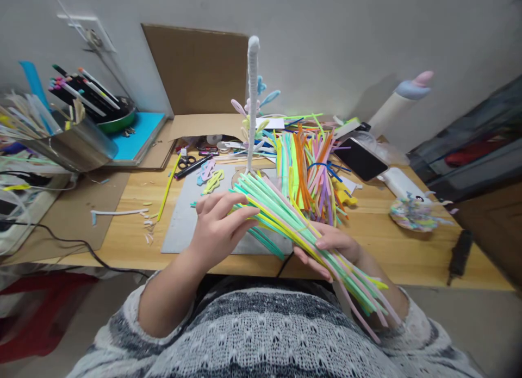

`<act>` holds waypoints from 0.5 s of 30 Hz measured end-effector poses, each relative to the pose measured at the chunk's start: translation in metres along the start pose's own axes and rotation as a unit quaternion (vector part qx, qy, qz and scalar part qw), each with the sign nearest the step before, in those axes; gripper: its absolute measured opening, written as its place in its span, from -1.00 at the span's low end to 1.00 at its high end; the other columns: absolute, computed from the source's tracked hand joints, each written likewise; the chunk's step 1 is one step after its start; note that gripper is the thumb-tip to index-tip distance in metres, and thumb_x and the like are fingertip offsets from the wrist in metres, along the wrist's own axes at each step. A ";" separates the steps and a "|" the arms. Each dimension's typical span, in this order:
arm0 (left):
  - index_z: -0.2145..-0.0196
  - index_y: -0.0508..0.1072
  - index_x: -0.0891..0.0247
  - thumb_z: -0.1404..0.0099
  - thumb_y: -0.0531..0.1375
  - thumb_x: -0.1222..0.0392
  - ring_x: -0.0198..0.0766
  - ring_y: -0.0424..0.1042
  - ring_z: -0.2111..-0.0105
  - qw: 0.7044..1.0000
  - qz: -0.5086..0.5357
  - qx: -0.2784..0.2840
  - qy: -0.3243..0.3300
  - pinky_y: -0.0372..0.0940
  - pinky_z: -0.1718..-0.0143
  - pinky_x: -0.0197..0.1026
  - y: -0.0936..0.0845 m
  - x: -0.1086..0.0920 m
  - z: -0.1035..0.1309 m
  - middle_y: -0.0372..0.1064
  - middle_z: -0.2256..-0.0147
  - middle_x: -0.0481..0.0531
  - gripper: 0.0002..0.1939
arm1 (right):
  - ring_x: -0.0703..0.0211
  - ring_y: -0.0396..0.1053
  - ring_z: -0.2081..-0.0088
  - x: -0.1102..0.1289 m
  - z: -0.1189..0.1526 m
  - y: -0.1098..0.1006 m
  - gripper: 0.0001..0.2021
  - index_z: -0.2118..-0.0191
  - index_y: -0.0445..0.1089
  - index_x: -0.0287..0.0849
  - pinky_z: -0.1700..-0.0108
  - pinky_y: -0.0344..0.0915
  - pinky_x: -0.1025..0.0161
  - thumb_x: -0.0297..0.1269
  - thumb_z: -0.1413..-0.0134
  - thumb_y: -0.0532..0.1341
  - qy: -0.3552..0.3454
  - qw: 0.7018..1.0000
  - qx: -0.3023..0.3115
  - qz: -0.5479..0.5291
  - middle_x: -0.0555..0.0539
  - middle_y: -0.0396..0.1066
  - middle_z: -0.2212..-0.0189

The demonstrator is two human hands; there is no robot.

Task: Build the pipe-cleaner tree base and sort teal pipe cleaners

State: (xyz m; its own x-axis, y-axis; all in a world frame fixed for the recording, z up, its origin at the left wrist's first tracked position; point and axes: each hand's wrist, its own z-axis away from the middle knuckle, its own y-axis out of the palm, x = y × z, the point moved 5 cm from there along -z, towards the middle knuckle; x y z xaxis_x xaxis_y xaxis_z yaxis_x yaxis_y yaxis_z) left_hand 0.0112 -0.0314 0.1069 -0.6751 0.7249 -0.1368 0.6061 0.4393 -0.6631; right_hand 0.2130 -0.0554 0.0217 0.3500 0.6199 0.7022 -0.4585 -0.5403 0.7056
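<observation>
A loose bundle of mint green, yellow and pale pink pipe cleaners [289, 217] lies slantwise in front of me, its lower end hanging over my right forearm. My right hand [330, 247] is closed around its middle, thumb on top and fingers below. At the upper left end, my left hand [224, 223] has bent fingers and thumb against the strands, closed on some of them. A few darker teal pipe cleaners [267, 243] stick out below the bundle, partly hidden by it. Behind the bundle stands a white fuzzy stem [253, 106] with coloured loops around it.
A grey mat [183, 225] carries small bent pipe-cleaner shapes [214, 179]. Beyond the bundle lie many coloured pipe cleaners [302, 166], a phone [362, 159] and a glue gun [402, 185]. Scissors [186, 161], a metal container [77, 144] and a power strip [30, 215] are leftward.
</observation>
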 end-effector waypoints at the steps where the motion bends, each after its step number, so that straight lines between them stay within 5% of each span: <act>1: 0.30 0.50 0.06 -0.21 0.24 0.13 -0.20 0.33 0.18 1.000 0.000 0.010 0.006 0.12 0.12 -0.10 0.002 0.001 0.000 0.45 0.25 -0.05 -0.93 | 0.31 0.38 0.64 -0.001 -0.001 0.001 -0.59 0.08 0.08 -0.24 0.71 0.35 0.41 -0.24 0.02 0.20 0.004 1.000 0.002 -0.003 -0.09 0.42 0.40; 8: 0.40 0.50 0.08 -0.27 0.17 0.23 -0.24 0.37 0.23 1.000 0.018 0.010 0.008 0.10 0.16 -0.10 0.000 0.014 0.003 0.49 0.34 -0.09 -0.87 | 0.33 0.28 0.76 -0.001 -0.003 0.000 -0.54 0.04 0.05 -0.21 0.82 0.20 0.45 -0.18 0.05 0.19 0.022 1.000 -0.001 -0.017 -0.06 0.43 0.45; 15: 0.45 0.52 0.12 -0.21 0.24 0.15 -0.24 0.35 0.31 0.995 0.005 0.003 -0.099 0.13 0.20 -0.10 0.001 0.080 0.024 0.41 0.35 -0.02 -0.90 | 0.41 0.16 0.83 0.022 0.056 -0.027 -0.58 0.19 0.10 -0.16 0.88 0.04 0.50 -0.10 0.13 0.24 -0.026 0.983 -0.166 0.070 0.04 0.32 0.53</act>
State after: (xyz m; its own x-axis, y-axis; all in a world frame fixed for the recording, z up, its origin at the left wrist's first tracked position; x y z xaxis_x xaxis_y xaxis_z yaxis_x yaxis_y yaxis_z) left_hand -0.0521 0.0138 0.0774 -0.7386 0.6107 -0.2855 0.6114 0.4284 -0.6653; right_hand 0.2792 -0.0587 0.0236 0.3012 0.5188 0.8001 -0.7437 -0.3974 0.5376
